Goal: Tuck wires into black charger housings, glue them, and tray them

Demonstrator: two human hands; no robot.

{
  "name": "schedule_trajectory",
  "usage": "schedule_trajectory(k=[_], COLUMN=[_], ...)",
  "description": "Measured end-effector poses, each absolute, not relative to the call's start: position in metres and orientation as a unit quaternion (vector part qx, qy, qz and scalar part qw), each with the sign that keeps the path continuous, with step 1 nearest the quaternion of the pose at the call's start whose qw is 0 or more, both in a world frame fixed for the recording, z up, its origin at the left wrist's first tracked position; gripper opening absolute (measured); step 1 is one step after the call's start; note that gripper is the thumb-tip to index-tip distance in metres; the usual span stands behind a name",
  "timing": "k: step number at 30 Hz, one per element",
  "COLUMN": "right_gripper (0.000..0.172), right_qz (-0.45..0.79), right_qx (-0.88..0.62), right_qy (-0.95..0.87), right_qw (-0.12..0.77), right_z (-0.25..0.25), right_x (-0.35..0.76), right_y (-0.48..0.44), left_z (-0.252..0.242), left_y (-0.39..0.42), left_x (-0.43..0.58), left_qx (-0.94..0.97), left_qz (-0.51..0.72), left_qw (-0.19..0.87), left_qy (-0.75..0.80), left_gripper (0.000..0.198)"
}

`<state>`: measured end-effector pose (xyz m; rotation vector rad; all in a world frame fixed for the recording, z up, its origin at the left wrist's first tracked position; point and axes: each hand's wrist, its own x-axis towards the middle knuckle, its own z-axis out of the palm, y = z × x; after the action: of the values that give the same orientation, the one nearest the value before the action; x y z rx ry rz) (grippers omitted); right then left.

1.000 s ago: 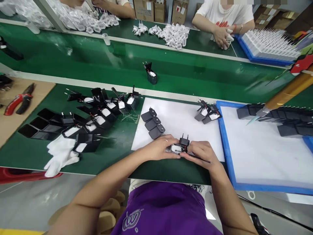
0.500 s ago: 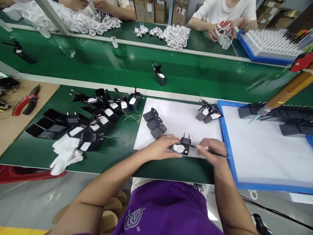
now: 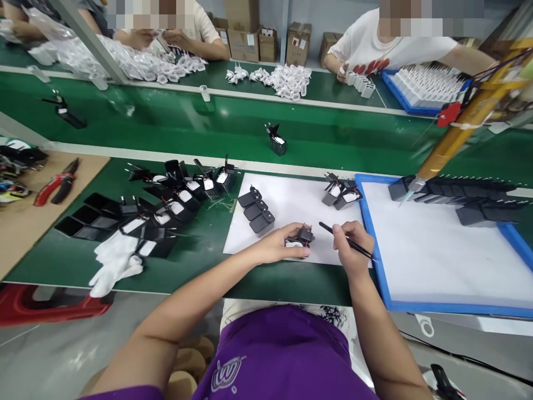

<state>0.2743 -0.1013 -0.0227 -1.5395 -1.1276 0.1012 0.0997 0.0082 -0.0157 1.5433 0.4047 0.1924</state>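
My left hand [image 3: 277,244] grips a black plug adapter [image 3: 306,235] at the front of a white sheet [image 3: 291,194]. The adapter's pin block lies tilted over the case, and something white shows inside; my fingers partly cover it. To its right, my right hand [image 3: 353,247] is closed around slim black tweezers [image 3: 327,227], held apart from the adapter. Three dark grey caps [image 3: 255,212] lie in a row on the sheet behind my left hand. Two open adapters [image 3: 341,193] with white inside stand at the sheet's back right.
A blue-rimmed tray [image 3: 381,266] on the right holds rows of black adapters [image 3: 466,191]. An orange tool [image 3: 453,141] hangs over it. Several open adapters [image 3: 175,203], white gloves [image 3: 116,258] and pliers [image 3: 58,182] lie left. An adapter [image 3: 277,143] sits on the green belt; co-workers sit beyond.
The tweezers have pulled away from the adapter and tilted upward in my right hand. The adapter's pin block has swung down toward its case under my left fingers. A co-worker's arm now reaches sideways.
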Motion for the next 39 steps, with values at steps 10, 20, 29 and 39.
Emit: schedule_trajectory(k=[10, 20, 29, 39], right_gripper=[0.030, 0.029, 0.028, 0.028], right_qz=[-0.023, -0.072, -0.075, -0.033], right_qx=[-0.684, -0.677, -0.669, -0.673], right_qy=[-0.495, -0.528, -0.544, -0.551], right_qw=[0.535, 0.508, 0.501, 0.492], right_z=[-0.020, -0.026, -0.023, -0.024], right_x=[0.270, 0.271, 0.271, 0.269], right_y=[-0.099, -0.097, -0.097, -0.096], left_z=[-0.020, 0.014, 0.005, -0.009], left_y=[-0.006, -0.016, -0.016, -0.005], left_x=[0.102, 0.095, 0.087, 0.091], left_qx=[0.882, 0.972, 0.961, 0.968], left_qz=[0.196, 0.065, 0.112, 0.136], left_qw=[0.378, 0.172, 0.190, 0.184], left_qy=[0.203, 0.146, 0.167, 0.106], left_gripper=[0.038, 0.056, 0.041, 0.038])
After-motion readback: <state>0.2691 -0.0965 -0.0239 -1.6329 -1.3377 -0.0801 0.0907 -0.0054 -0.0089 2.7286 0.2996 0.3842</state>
